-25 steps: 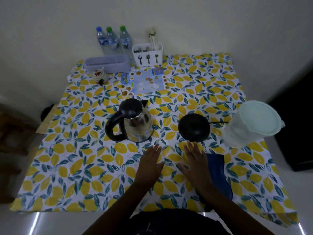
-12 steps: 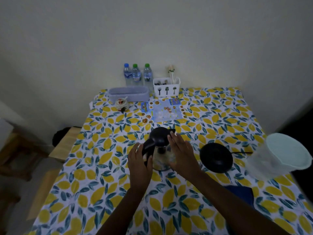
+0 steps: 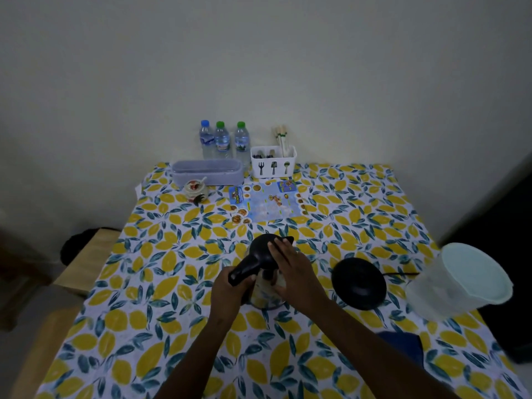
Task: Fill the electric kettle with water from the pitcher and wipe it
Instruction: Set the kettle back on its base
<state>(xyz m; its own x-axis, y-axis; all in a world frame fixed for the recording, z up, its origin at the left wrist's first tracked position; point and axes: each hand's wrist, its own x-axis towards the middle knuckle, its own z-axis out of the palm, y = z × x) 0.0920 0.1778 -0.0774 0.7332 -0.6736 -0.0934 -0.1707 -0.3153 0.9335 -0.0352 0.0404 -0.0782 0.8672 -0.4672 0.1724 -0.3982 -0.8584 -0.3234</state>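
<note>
A steel electric kettle [image 3: 260,256] with a black lid and handle stands in the middle of the table. My left hand [image 3: 230,292] is closed around its black handle. My right hand [image 3: 293,272] lies over the lid and the right side of the body, fingers spread on the lid. To the right lies the round black kettle base [image 3: 358,283] with its cord. A translucent pitcher [image 3: 457,280] with a pale lid stands at the right edge. A dark blue cloth [image 3: 403,345] lies near the front right, partly behind my right forearm.
Along the back wall stand three water bottles [image 3: 221,141], a white cutlery caddy [image 3: 273,164] and a lilac box [image 3: 207,172]. A small jar [image 3: 195,190] and a printed sheet [image 3: 266,204] lie behind the kettle. A wooden bench [image 3: 89,260] sits left of the table [image 3: 144,312].
Both hands rose from the tablecloth to the kettle. The left hand closed on the handle and the right settled over the lid. The view tilted up and drew back.
</note>
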